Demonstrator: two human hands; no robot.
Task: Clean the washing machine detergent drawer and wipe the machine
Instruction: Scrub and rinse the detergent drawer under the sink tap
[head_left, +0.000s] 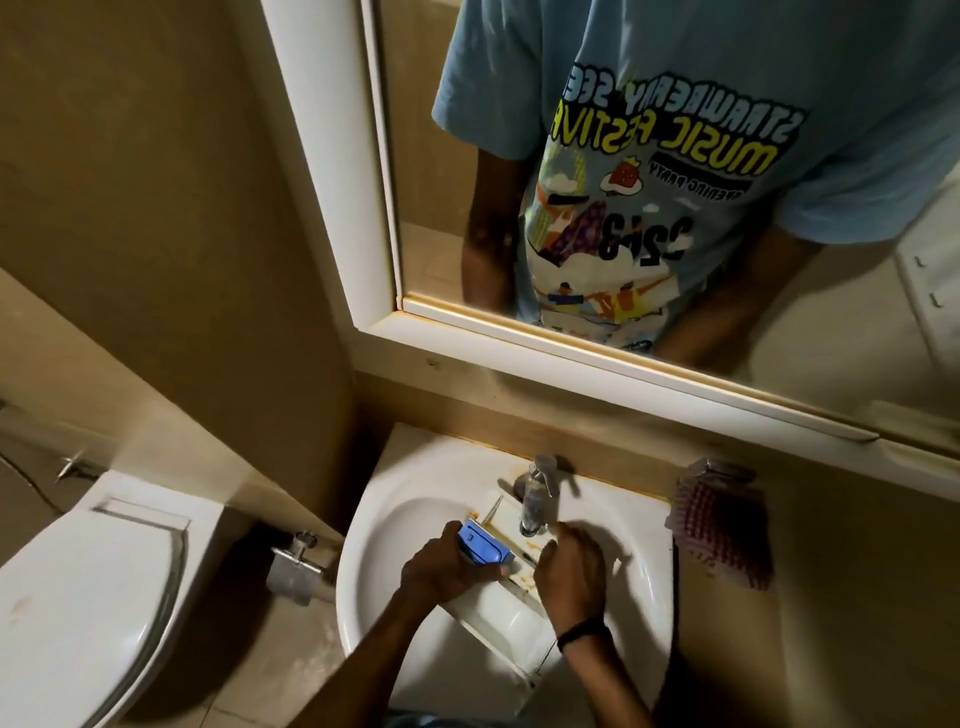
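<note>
Detergent drawer (511, 623), boxy white plastic stained orange, sits in a round glossy white basin (363, 519) beneath a chrome tap (537, 499), gripped by the left hand (441, 571); right hand (571, 577) curled, its hold unclear.

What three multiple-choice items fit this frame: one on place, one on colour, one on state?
1. Where is the detergent drawer?
A. on the toilet lid
B. in the washbasin, below the tap
C. on the floor

2. What colour is the drawer's insert?
A. blue
B. green
C. red

3. What is the left hand doing?
A. hanging idle
B. gripping the drawer
C. lying flat on the mirror

Answers:
1. B: the drawer lies inside the white bowl, with the spout above it.
2. A: the insert beside the left hand's fingers is plainly blue.
3. B: the fingers curl round the drawer's insert end.
</note>
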